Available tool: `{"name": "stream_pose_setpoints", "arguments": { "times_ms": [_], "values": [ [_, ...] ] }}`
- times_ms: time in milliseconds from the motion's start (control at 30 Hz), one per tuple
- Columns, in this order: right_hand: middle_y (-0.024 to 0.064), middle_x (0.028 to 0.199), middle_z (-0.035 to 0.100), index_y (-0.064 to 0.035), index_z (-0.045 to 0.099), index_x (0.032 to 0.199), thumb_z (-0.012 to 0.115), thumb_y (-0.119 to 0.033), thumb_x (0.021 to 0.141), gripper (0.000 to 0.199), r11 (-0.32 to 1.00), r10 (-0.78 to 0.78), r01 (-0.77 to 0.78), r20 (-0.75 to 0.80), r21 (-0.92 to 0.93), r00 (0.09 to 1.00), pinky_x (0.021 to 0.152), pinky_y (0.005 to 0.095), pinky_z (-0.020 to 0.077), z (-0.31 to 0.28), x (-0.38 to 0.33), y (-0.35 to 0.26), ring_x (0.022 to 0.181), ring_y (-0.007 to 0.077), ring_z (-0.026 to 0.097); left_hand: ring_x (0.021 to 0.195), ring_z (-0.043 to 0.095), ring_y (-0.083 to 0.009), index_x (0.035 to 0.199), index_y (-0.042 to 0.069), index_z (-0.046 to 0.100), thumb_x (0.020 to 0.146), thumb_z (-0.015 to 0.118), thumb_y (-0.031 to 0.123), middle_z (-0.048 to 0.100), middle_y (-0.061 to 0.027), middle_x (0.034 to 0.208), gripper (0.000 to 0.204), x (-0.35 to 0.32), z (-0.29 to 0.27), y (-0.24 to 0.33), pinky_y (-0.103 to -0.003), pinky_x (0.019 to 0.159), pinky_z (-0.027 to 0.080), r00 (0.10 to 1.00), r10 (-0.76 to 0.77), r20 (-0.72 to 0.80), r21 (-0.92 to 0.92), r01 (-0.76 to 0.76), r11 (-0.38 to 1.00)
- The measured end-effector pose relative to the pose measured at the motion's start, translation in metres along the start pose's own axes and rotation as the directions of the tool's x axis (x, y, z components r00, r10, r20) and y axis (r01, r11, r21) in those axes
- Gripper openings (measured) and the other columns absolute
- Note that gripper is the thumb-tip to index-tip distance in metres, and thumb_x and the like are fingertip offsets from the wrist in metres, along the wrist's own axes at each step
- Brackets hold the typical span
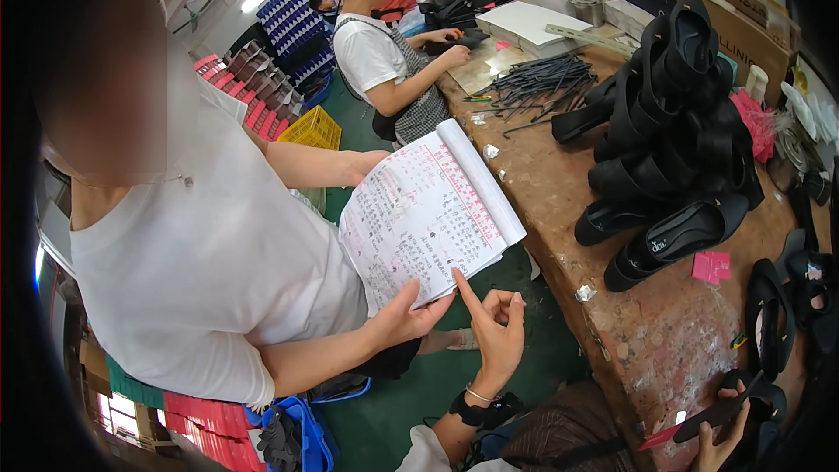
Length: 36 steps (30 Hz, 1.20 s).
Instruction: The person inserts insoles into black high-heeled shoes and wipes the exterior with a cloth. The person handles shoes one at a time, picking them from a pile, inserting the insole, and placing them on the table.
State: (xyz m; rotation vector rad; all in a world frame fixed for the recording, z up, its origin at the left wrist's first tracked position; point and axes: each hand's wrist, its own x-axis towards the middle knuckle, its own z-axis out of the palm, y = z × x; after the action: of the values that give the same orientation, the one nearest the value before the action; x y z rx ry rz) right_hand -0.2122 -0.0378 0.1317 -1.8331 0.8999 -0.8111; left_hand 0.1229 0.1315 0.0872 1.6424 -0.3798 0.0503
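My left hand [495, 339], with a bracelet and a black watch at its wrist, holds nothing. Its index finger stretches to the lower edge of a handwritten pad [398, 245] with red print, and the other fingers are partly curled. Facing me, a co-worker in a white shirt holds that pad in both hands, one hand [402, 319] right beside my fingertip. At the lower right, my right hand [727, 439] grips a flat black shoe piece [703, 424] with a red end. Black shoes [763, 319] lie on the bench close to it.
The worn wooden bench [629, 341] bears a heap of black shoes [677, 135], dark strips [542, 83] and a pink tag [711, 267]. Another person [384, 48] works farther along it. Blue crates [301, 437] and a yellow basket [312, 128] stand on the green floor.
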Motion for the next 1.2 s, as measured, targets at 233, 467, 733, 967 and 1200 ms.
{"name": "stream_pose_setpoints", "arguments": {
  "times_ms": [233,467,733,967,1200],
  "values": [
    [0.0142,0.124,0.059,0.003,0.045,0.14,0.072,0.0,0.084,0.062,1.0,-0.018,0.018,-0.015,0.016,1.0,0.1,0.0367,0.0432,0.003,-0.001,-0.001,0.114,0.0263,0.056,0.062,0.049,-0.0037,0.153,0.003,-0.015,0.094,0.058,0.001,0.062,-0.0038,0.079,0.095,0.002,0.005,0.005,-0.018,0.057,0.041,0.999,-0.036,-0.014,-0.103,0.034,0.994],
    [0.0139,0.123,0.06,0.0023,0.046,0.14,0.072,0.0,0.083,0.063,1.0,0.002,-0.002,-0.026,-0.007,1.0,0.1,0.0375,0.044,0.004,-0.001,0.0,0.114,0.0262,0.056,0.067,0.054,-0.0064,0.153,0.013,-0.021,0.094,0.057,-0.001,0.061,-0.0054,0.084,0.099,-0.009,0.005,-0.004,-0.019,0.057,0.046,1.0,-0.013,0.007,-0.046,0.014,0.999],
    [0.0136,0.122,0.061,0.0025,0.046,0.14,0.073,0.001,0.081,0.065,0.999,0.04,-0.04,-0.036,0.012,0.999,0.099,0.0377,0.0443,0.006,-0.001,0.0,0.113,0.0261,0.057,0.066,0.053,-0.007,0.152,0.015,-0.023,0.092,0.057,-0.003,0.061,-0.0078,0.09,0.101,-0.009,0.005,-0.004,-0.02,0.055,0.047,0.987,-0.01,-0.162,-0.086,-0.004,0.996],
    [0.0147,0.121,0.06,0.0031,0.046,0.14,0.072,0.004,0.081,0.065,0.999,0.017,-0.014,-0.047,0.047,0.999,0.099,0.0377,0.0441,0.004,-0.002,0.001,0.113,0.0267,0.057,0.062,0.052,-0.0076,0.154,0.01,-0.017,0.092,0.059,-0.002,0.062,-0.0062,0.084,0.099,0.002,0.003,-0.003,-0.02,0.055,0.044,0.998,0.037,-0.053,0.087,-0.032,0.996],
    [0.0137,0.121,0.061,0.0026,0.047,0.139,0.073,0.002,0.081,0.063,0.999,0.038,-0.038,-0.041,-0.019,0.998,0.1,0.0368,0.0435,0.001,-0.002,-0.003,0.113,0.0255,0.057,0.061,0.054,-0.0081,0.153,0.007,-0.018,0.092,0.061,0.003,0.065,-0.0077,0.083,0.1,0.045,0.016,-0.003,-0.022,0.055,0.047,0.999,0.015,0.035,0.175,-0.021,0.984]
  ]
}}
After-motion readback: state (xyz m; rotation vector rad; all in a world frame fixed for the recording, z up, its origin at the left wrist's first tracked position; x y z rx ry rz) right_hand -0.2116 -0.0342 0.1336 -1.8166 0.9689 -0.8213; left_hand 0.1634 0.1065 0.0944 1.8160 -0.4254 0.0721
